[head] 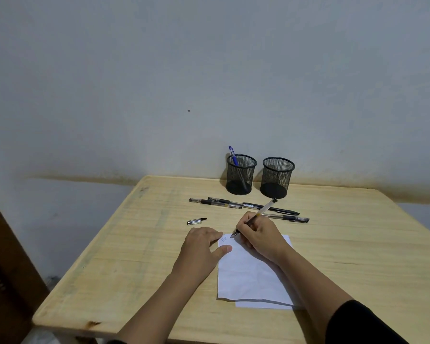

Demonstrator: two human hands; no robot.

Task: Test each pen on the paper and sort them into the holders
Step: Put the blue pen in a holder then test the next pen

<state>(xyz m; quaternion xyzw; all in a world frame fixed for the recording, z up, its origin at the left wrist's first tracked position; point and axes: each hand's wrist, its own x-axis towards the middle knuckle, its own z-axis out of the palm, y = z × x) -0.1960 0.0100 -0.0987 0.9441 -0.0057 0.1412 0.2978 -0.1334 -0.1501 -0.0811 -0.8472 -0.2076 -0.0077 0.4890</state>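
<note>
My right hand point(260, 235) grips an uncapped clear pen point(265, 209) with its tip on the top left corner of the white paper point(248, 276), beside a small scribble. My left hand point(204, 247) lies flat with fingers spread, pressing the paper's left edge. The pen's cap point(196, 221) lies on the table to the left. Several capped black pens point(236, 204) lie in a row behind my hands. Two black mesh holders stand at the back: the left holder point(240, 175) has a blue pen point(233, 156) in it, the right holder point(277, 177) looks empty.
The wooden table point(134, 256) stands against a pale wall. Its left and front edges are close. A dark wooden piece point(3, 269) stands at the far left below the table level.
</note>
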